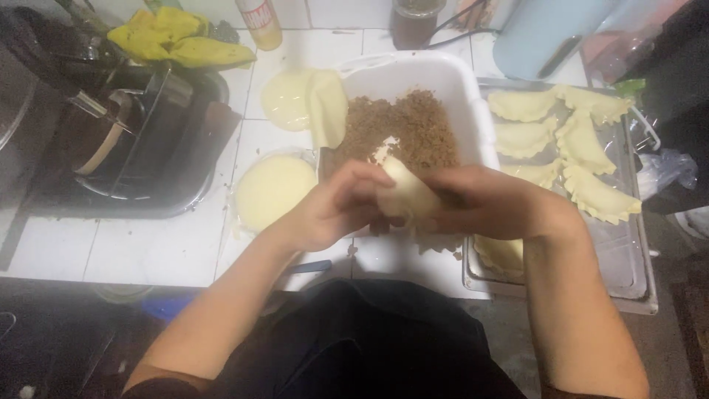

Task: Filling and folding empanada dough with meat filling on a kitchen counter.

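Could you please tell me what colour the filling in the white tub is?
The filling is brown and crumbly, clearest in the head view.

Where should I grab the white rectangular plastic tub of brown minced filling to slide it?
Probably by the white rectangular plastic tub's right rim, coming from above. That long edge is bare and raised. The near edge is hidden behind the left hand and right hand folding a pale dough pocket, and a dough round drapes the left rim.
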